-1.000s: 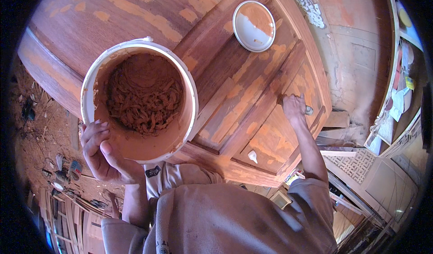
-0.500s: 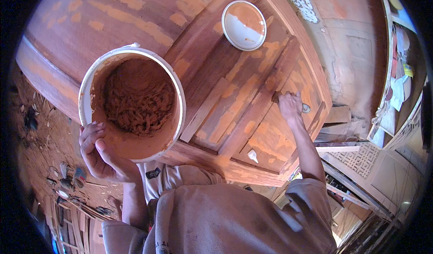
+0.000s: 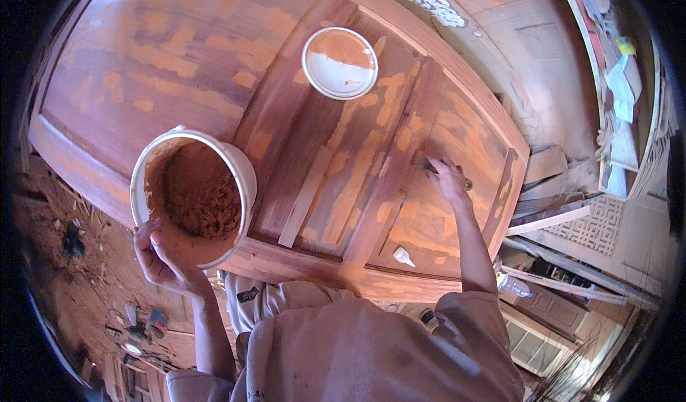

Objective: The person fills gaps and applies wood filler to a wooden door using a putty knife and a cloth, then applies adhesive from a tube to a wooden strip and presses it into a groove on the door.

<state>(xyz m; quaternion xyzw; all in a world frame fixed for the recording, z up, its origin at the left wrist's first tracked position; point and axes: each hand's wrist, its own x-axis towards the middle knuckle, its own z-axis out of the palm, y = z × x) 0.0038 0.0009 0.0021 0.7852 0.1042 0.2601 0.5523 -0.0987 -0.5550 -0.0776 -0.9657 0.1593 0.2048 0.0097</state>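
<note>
My left hand [image 3: 168, 260] grips the near-left rim of a white plastic bucket [image 3: 247, 180], thumb inside and fingers outside. The bucket leans toward me over the door's near edge, with reddish-brown paste [image 3: 202, 195] lumped in it. Over the right-hand recessed panel of a wooden door [image 3: 286, 257], my right hand [image 3: 450, 182] is closed round what looks like a putty knife [image 3: 468, 184]. Only its handle end and part of its dark blade show; the blade lies close to the wood by the panel's left border. Orange filler patches [image 3: 429, 220] streak the door.
A round white lid [image 3: 336, 80], half coated with orange paste, lies on the door's far middle. A small white nozzle-shaped piece [image 3: 404, 257] sits near the front edge. Wood scraps [image 3: 547, 165] and a carved lattice panel [image 3: 586, 223] stand right; debris covers the floor [image 3: 78, 273] left.
The view has shifted, showing more of the door's left side. The bucket sits lower and farther from the camera. My right hand has moved slightly across the right panel with the putty knife.
</note>
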